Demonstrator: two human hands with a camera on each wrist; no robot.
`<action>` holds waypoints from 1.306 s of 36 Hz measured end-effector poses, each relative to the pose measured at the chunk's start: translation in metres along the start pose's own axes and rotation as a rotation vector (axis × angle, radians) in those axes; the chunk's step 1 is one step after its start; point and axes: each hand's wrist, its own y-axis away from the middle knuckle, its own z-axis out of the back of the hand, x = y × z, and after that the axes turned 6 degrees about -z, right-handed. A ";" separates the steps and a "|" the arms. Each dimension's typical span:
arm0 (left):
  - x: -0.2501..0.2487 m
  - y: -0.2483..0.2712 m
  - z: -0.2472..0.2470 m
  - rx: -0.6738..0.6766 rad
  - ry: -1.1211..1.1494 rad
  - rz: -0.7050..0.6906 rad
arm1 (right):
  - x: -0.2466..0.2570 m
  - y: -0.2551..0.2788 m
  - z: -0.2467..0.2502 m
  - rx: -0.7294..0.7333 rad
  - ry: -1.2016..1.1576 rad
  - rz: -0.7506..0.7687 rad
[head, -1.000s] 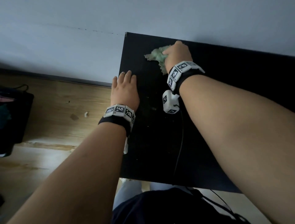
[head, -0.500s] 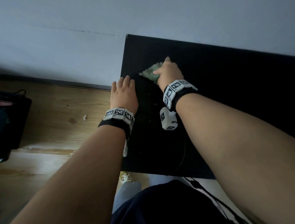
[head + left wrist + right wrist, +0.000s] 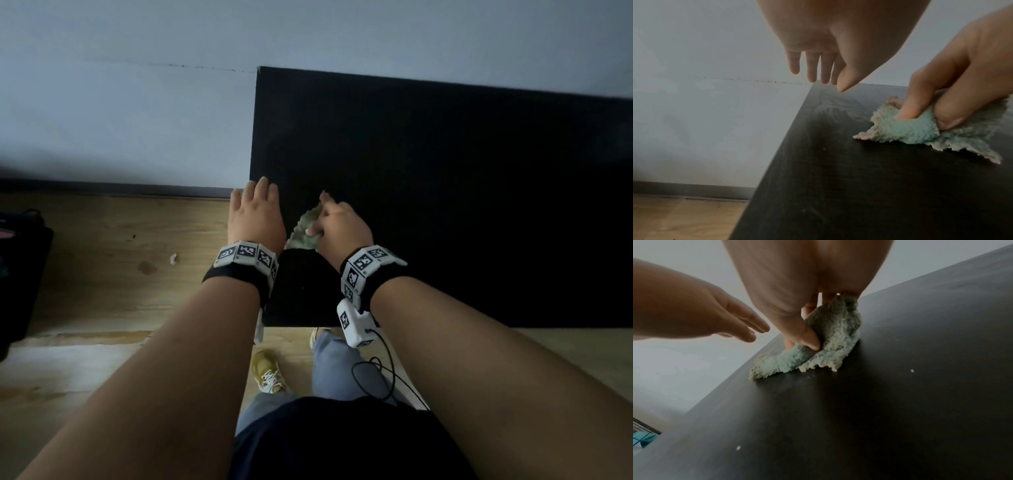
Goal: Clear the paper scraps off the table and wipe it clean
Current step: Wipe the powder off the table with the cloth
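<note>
A black table (image 3: pixel 445 178) stands against the pale wall. My right hand (image 3: pixel 337 222) grips a fluffy pale green cloth (image 3: pixel 303 229) and holds it down on the tabletop near the left edge. In the right wrist view the thumb (image 3: pixel 807 337) and fingers pinch the cloth (image 3: pixel 818 344), whose edges trail on the table (image 3: pixel 900 402). My left hand (image 3: pixel 255 212) hovers over the table's left edge with straight fingers (image 3: pixel 813 71) and holds nothing. Tiny white specks (image 3: pixel 912 370) lie on the dark surface. The left wrist view shows the cloth (image 3: pixel 920 129) from the side.
A small white paper scrap (image 3: pixel 173 257) lies on the wooden floor (image 3: pixel 102 274) left of the table. A dark bag (image 3: pixel 20 267) sits at the far left. My legs and a yellow shoe (image 3: pixel 269 373) are below the table's near edge, with a black cable (image 3: pixel 376 370).
My right hand has dragged the cloth from the table's far left corner toward the near edge, close beside the left hand. The left hand has stayed at the left edge.
</note>
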 end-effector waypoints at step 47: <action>0.016 0.097 -0.014 -0.022 0.022 0.020 | -0.004 0.033 -0.024 -0.048 0.002 -0.116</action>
